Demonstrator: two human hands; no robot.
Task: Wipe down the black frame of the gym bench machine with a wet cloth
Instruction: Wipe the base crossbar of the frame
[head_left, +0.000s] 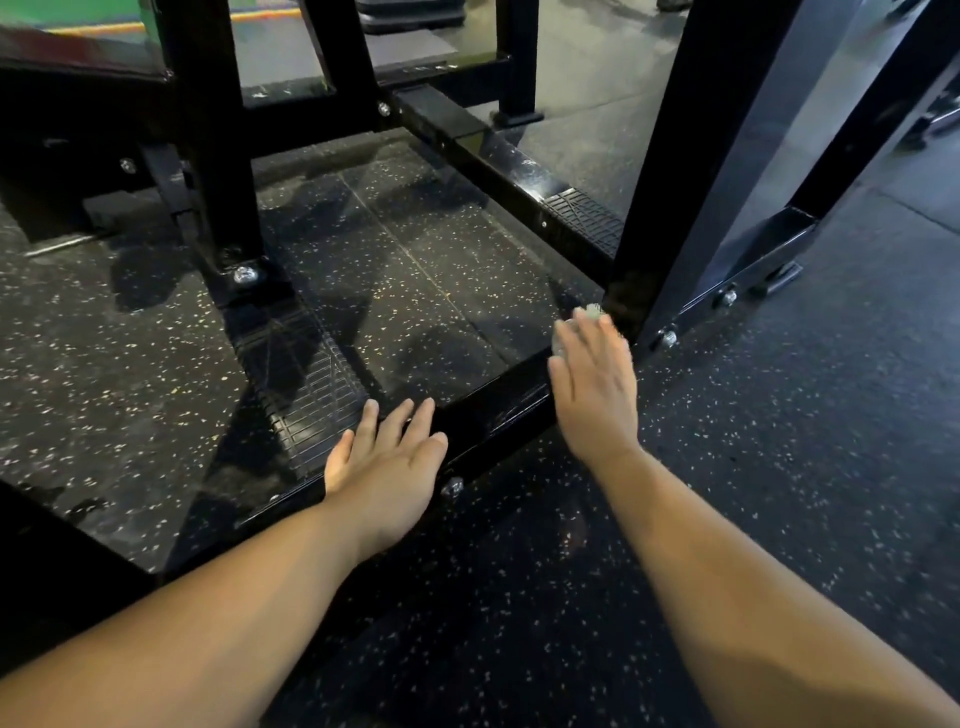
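the right hand (592, 384) lies flat, fingers straight, pressing a pale wet cloth (589, 312) on the black frame (493, 410) by the upright post (670, 171). the left hand (387, 467) rests spread flat on the low bar beside the ribbed step pad (301, 374). speckled floor (779, 467) lies all around.

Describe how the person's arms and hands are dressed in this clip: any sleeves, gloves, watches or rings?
Both forearms are bare all the way to the bottom edge of the head view; no sleeve shows. The left hand and the right hand wear no gloves. No watch, band or ring is visible on either wrist or on the fingers, though the right hand is motion-blurred, so small jewellery there cannot be ruled out.
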